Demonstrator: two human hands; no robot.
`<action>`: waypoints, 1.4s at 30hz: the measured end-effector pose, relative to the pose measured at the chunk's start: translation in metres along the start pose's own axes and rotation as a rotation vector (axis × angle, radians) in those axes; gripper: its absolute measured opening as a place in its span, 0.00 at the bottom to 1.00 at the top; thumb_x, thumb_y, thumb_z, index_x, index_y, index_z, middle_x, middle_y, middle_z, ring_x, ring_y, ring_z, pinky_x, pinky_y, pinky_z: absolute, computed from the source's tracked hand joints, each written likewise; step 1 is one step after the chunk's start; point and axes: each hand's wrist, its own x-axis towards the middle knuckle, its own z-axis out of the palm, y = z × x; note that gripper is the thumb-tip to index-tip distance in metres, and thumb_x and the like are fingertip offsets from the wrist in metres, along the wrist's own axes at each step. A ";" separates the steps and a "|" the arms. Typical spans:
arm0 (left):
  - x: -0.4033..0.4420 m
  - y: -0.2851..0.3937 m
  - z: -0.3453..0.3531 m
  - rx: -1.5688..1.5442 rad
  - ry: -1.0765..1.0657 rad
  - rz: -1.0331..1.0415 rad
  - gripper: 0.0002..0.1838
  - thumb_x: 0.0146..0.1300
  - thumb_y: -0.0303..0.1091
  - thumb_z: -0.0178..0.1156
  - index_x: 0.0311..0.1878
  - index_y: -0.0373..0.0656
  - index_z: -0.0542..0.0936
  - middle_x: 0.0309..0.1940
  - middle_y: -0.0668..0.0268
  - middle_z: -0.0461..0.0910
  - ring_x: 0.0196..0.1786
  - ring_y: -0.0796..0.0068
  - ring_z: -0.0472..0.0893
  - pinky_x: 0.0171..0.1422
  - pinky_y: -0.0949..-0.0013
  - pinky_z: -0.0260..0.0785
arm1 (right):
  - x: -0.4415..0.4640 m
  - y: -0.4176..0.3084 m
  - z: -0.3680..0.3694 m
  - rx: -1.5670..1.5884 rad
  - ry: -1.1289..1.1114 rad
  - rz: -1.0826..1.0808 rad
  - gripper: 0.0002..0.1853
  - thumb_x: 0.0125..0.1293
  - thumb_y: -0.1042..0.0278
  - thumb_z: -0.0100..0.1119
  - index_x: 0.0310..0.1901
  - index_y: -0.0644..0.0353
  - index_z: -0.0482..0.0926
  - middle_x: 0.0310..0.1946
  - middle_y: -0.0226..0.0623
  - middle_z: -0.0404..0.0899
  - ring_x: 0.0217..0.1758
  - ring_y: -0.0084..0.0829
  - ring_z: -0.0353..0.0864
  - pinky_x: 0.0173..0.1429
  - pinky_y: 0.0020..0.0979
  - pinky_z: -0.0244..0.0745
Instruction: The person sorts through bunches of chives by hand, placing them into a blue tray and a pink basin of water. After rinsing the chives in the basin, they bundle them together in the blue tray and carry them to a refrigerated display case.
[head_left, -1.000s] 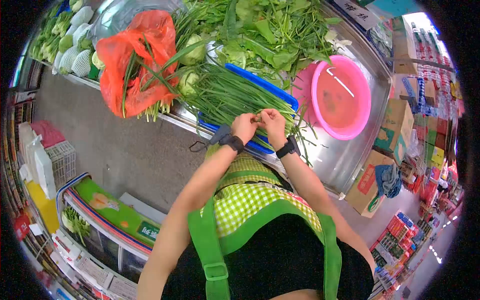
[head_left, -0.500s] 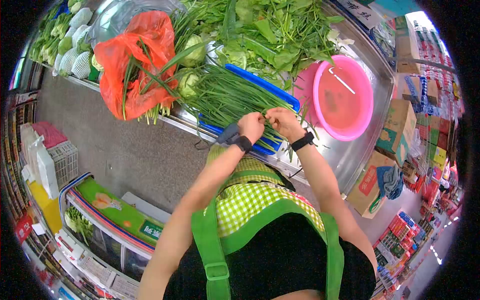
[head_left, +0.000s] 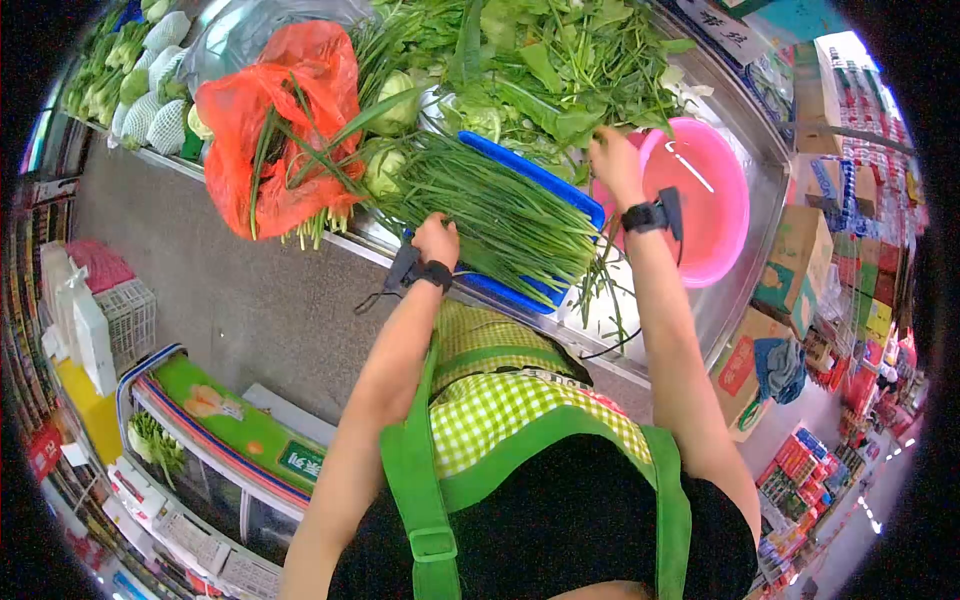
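Observation:
A thick bundle of long green garlic chives (head_left: 500, 205) lies in a blue tray (head_left: 535, 170), with the pale cut ends toward the right. At the tray's near left side, my left hand (head_left: 437, 241) has its fingers curled against the chives. My right hand (head_left: 618, 165) is off the bundle, between the leafy greens (head_left: 560, 60) and the pink basin (head_left: 745, 215). Its fingers are bent together at the edge of the greens; anything between them is too small to name. Loose chive stalks (head_left: 607, 290) lie beside the tray's right end.
A red plastic bag (head_left: 235, 140) with chives sticking out rests on the metal counter (head_left: 735, 320) at left. Cabbages (head_left: 385, 170) sit beside it. Net-wrapped produce (head_left: 165, 125) stands farther left. Cardboard boxes (head_left: 790, 260) are beyond the counter's right edge.
My hands were together over the chives' right end. Since then my left hand has moved left along the bundle, and my right hand has moved up and right toward the leafy greens.

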 end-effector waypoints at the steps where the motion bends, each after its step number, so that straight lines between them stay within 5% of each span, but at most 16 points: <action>1: 0.003 -0.001 0.001 0.006 -0.024 -0.007 0.12 0.47 0.33 0.63 0.37 0.42 0.79 0.32 0.55 0.79 0.36 0.55 0.79 0.40 0.57 0.70 | -0.008 -0.012 0.003 0.080 -0.073 0.015 0.13 0.56 0.63 0.51 0.40 0.60 0.77 0.34 0.48 0.78 0.38 0.46 0.77 0.43 0.41 0.71; 6: 0.016 -0.015 0.016 0.011 -0.042 -0.016 0.12 0.44 0.39 0.65 0.31 0.45 0.80 0.29 0.56 0.80 0.35 0.56 0.79 0.40 0.59 0.70 | -0.086 -0.079 0.052 0.435 -0.688 -0.281 0.11 0.55 0.67 0.50 0.38 0.58 0.79 0.34 0.45 0.78 0.39 0.43 0.77 0.46 0.38 0.71; 7: 0.017 -0.016 0.018 -0.026 -0.034 -0.050 0.10 0.43 0.38 0.64 0.30 0.45 0.80 0.28 0.56 0.79 0.34 0.56 0.79 0.39 0.60 0.70 | -0.096 -0.088 0.059 0.412 -0.864 -0.204 0.14 0.55 0.69 0.50 0.42 0.64 0.77 0.33 0.47 0.78 0.34 0.36 0.78 0.40 0.33 0.72; 8: 0.016 -0.012 0.011 -0.024 -0.033 -0.049 0.10 0.43 0.38 0.64 0.30 0.45 0.80 0.28 0.56 0.79 0.34 0.56 0.79 0.39 0.60 0.70 | -0.107 -0.087 0.074 0.542 -0.847 -0.075 0.15 0.55 0.72 0.49 0.44 0.67 0.75 0.35 0.47 0.79 0.34 0.32 0.79 0.39 0.31 0.73; 10: 0.010 -0.005 -0.008 -0.159 -0.086 -0.128 0.09 0.44 0.36 0.64 0.29 0.44 0.80 0.27 0.57 0.79 0.32 0.58 0.79 0.38 0.62 0.70 | -0.113 -0.073 0.102 0.461 -0.427 -0.197 0.16 0.55 0.75 0.47 0.45 0.68 0.74 0.37 0.45 0.79 0.35 0.28 0.79 0.39 0.28 0.73; 11: 0.008 -0.014 -0.004 -0.261 -0.044 0.007 0.08 0.45 0.34 0.64 0.29 0.42 0.79 0.22 0.60 0.78 0.27 0.65 0.78 0.34 0.66 0.69 | -0.112 -0.068 0.109 0.468 -0.428 -0.199 0.16 0.55 0.75 0.47 0.45 0.68 0.74 0.37 0.45 0.79 0.35 0.28 0.79 0.39 0.28 0.73; 13: 0.004 -0.028 0.001 -0.315 -0.052 0.042 0.08 0.46 0.33 0.64 0.29 0.41 0.79 0.21 0.63 0.77 0.25 0.69 0.76 0.32 0.69 0.68 | -0.111 -0.069 0.112 0.781 -0.536 0.237 0.14 0.54 0.74 0.47 0.41 0.65 0.77 0.38 0.50 0.78 0.43 0.42 0.77 0.48 0.35 0.72; 15: -0.001 -0.024 -0.008 -0.395 -0.088 0.046 0.07 0.48 0.31 0.64 0.29 0.39 0.78 0.18 0.68 0.74 0.21 0.79 0.71 0.28 0.74 0.65 | -0.112 -0.071 0.115 0.712 -0.520 0.194 0.14 0.54 0.74 0.47 0.41 0.65 0.78 0.38 0.49 0.78 0.42 0.42 0.78 0.47 0.34 0.72; 23: -0.016 -0.026 -0.022 -0.750 -0.170 0.038 0.06 0.53 0.27 0.60 0.31 0.37 0.74 0.15 0.72 0.68 0.20 0.84 0.65 0.23 0.76 0.58 | -0.124 -0.079 0.120 0.686 -0.314 0.225 0.10 0.52 0.74 0.51 0.36 0.64 0.79 0.32 0.45 0.80 0.35 0.36 0.80 0.40 0.31 0.73; 28: -0.021 -0.022 -0.036 -0.909 -0.206 0.047 0.05 0.54 0.27 0.59 0.31 0.36 0.74 0.18 0.74 0.68 0.22 0.86 0.65 0.25 0.78 0.58 | -0.127 -0.114 0.090 0.897 -0.727 0.500 0.11 0.50 0.72 0.54 0.36 0.64 0.79 0.25 0.36 0.78 0.27 0.27 0.75 0.34 0.28 0.71; 30: -0.021 -0.021 -0.038 -0.908 -0.208 0.079 0.05 0.54 0.27 0.59 0.32 0.36 0.74 0.18 0.75 0.68 0.22 0.87 0.64 0.26 0.78 0.58 | -0.134 -0.119 0.105 0.954 -0.506 0.153 0.11 0.50 0.71 0.55 0.36 0.64 0.79 0.24 0.34 0.75 0.28 0.25 0.73 0.34 0.28 0.70; 36: -0.018 -0.015 -0.046 -0.940 -0.210 0.149 0.10 0.55 0.29 0.59 0.40 0.37 0.77 0.20 0.74 0.69 0.24 0.87 0.65 0.28 0.79 0.59 | -0.119 -0.120 0.105 0.750 -0.328 -0.148 0.09 0.52 0.67 0.59 0.33 0.62 0.80 0.23 0.40 0.74 0.25 0.30 0.72 0.31 0.30 0.67; 39: -0.007 -0.019 -0.044 -0.928 -0.141 0.044 0.11 0.57 0.30 0.58 0.42 0.37 0.78 0.24 0.73 0.73 0.26 0.85 0.68 0.30 0.78 0.62 | -0.108 -0.116 0.087 0.982 -0.566 0.336 0.08 0.55 0.67 0.59 0.32 0.64 0.79 0.18 0.30 0.74 0.20 0.19 0.69 0.24 0.24 0.65; 42: -0.005 -0.011 -0.035 -0.803 -0.305 0.180 0.14 0.55 0.29 0.59 0.45 0.38 0.77 0.24 0.74 0.72 0.25 0.86 0.67 0.28 0.79 0.60 | -0.102 -0.115 0.072 1.063 -0.566 0.330 0.08 0.56 0.68 0.59 0.31 0.64 0.79 0.19 0.26 0.74 0.21 0.15 0.68 0.23 0.20 0.64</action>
